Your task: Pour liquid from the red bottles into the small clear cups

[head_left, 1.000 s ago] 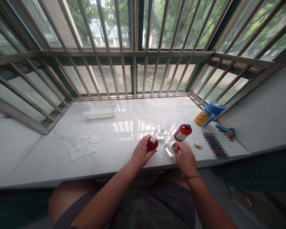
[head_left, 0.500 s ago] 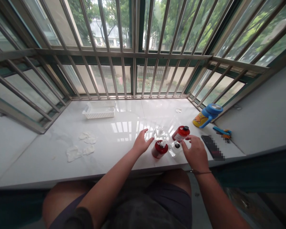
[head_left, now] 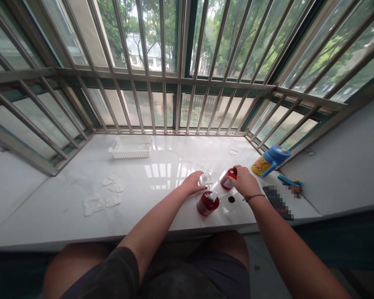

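The front red bottle (head_left: 208, 204) stood upright near the table edge, just below the left hand (head_left: 194, 182) and well left of the right hand (head_left: 245, 182), so the left was nearer. A white, crumpled-looking piece sat at its neck. Just right of it, a round black disc (head_left: 231, 199) lay on a clear, glossy sheet or tray (head_left: 226, 206).

The left hand was half open, thumb and fingers parted about a clear, square-looking container (head_left: 205, 179); whether it gripped was unclear. The right hand was curled over the top of the rear red bottle (head_left: 227, 181), seemingly holding it. That bottle's long axis slanted up and right in view, and its pale label faced the person.

The table (head_left: 50, 220) was smooth, white and marble-like. Thin white pads (head_left: 112, 183) lay well left; farther back stood a latticed plastic basket (head_left: 131, 153), before metal bars (head_left: 178, 108).
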`<action>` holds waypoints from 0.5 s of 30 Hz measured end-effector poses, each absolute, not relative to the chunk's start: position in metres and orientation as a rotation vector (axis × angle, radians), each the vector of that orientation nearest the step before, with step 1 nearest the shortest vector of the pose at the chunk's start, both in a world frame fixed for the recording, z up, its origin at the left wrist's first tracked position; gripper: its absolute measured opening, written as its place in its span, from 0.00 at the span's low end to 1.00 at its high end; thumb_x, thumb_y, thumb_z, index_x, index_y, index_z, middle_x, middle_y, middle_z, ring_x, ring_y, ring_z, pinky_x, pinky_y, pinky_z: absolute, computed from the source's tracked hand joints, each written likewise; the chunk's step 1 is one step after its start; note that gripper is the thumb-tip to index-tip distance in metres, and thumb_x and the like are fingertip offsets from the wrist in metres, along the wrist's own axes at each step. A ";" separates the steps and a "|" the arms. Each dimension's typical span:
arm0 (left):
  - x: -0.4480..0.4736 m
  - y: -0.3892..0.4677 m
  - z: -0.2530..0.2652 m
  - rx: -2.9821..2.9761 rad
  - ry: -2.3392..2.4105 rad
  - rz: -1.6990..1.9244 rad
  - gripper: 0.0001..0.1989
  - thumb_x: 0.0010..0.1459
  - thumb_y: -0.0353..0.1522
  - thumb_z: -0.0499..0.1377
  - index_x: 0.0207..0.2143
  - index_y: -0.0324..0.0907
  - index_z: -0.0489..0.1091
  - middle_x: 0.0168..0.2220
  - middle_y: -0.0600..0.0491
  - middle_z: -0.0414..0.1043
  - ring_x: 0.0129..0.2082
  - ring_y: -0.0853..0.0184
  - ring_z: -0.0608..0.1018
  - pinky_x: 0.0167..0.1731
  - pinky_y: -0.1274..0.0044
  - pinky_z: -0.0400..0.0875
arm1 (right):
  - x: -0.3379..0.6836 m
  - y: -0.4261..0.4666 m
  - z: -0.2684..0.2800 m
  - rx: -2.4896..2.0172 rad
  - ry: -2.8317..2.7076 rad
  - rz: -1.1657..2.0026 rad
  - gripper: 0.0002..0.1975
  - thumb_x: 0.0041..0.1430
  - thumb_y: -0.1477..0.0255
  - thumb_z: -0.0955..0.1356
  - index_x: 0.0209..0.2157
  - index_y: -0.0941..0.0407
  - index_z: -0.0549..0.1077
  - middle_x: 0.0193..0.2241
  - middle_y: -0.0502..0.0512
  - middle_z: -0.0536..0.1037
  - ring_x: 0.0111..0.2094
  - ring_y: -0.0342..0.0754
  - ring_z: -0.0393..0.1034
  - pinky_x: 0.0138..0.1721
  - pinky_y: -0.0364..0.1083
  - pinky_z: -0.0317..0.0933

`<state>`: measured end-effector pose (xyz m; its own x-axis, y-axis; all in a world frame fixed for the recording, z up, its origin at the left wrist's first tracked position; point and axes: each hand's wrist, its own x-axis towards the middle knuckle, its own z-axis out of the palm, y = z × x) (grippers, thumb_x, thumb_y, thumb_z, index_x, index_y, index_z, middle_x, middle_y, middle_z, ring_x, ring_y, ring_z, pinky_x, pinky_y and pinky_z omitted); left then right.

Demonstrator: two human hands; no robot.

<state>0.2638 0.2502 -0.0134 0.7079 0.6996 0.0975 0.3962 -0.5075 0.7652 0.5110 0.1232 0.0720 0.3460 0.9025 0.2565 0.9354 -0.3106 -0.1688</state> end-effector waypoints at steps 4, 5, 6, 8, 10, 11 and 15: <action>0.210 0.266 -0.013 2.147 1.014 0.589 0.41 0.53 0.40 0.74 0.66 0.42 0.65 0.70 0.36 0.66 0.70 0.45 0.69 0.70 0.56 0.63 | 0.501 0.155 0.076 -2.279 -1.680 -0.058 0.22 0.63 0.65 0.74 0.55 0.56 0.71 0.50 0.65 0.75 0.45 0.58 0.75 0.43 0.51 0.65; 0.193 0.271 -0.011 2.142 1.070 0.609 0.40 0.53 0.40 0.74 0.65 0.42 0.65 0.69 0.36 0.67 0.70 0.45 0.70 0.70 0.56 0.63 | 0.496 0.165 0.078 -2.259 -1.699 -0.024 0.22 0.63 0.66 0.73 0.55 0.56 0.70 0.51 0.66 0.74 0.45 0.58 0.75 0.43 0.51 0.65; 0.176 0.277 -0.010 2.136 1.126 0.628 0.40 0.53 0.40 0.74 0.64 0.42 0.66 0.68 0.36 0.68 0.69 0.46 0.70 0.69 0.57 0.63 | 0.490 0.175 0.080 -2.235 -1.722 0.012 0.22 0.63 0.66 0.73 0.56 0.56 0.70 0.52 0.66 0.74 0.45 0.58 0.75 0.43 0.50 0.65; 0.141 0.287 -0.005 2.120 1.243 0.659 0.38 0.52 0.40 0.74 0.63 0.42 0.67 0.67 0.36 0.70 0.68 0.46 0.72 0.68 0.58 0.64 | 0.474 0.196 0.083 -2.171 -1.780 0.086 0.21 0.63 0.68 0.73 0.56 0.56 0.70 0.53 0.66 0.73 0.46 0.57 0.75 0.44 0.50 0.66; 0.106 0.294 0.000 2.097 1.365 0.685 0.36 0.52 0.40 0.74 0.61 0.42 0.67 0.65 0.37 0.71 0.67 0.46 0.73 0.67 0.59 0.65 | 0.455 0.216 0.087 -2.082 -1.855 0.164 0.21 0.64 0.69 0.72 0.57 0.56 0.71 0.55 0.66 0.73 0.48 0.56 0.76 0.46 0.50 0.66; 0.090 0.296 0.003 2.084 1.422 0.695 0.35 0.53 0.39 0.73 0.60 0.42 0.68 0.64 0.37 0.72 0.66 0.47 0.74 0.66 0.60 0.66 | 0.444 0.225 0.090 -2.028 -1.899 0.206 0.21 0.64 0.69 0.72 0.57 0.56 0.71 0.56 0.65 0.73 0.49 0.56 0.76 0.48 0.50 0.67; 0.036 0.296 0.012 2.025 1.612 0.717 0.31 0.54 0.39 0.73 0.57 0.41 0.68 0.59 0.39 0.76 0.60 0.49 0.78 0.61 0.63 0.70 | 0.404 0.249 0.102 -1.781 -2.094 0.405 0.27 0.63 0.65 0.75 0.62 0.51 0.71 0.57 0.60 0.78 0.52 0.55 0.76 0.53 0.51 0.69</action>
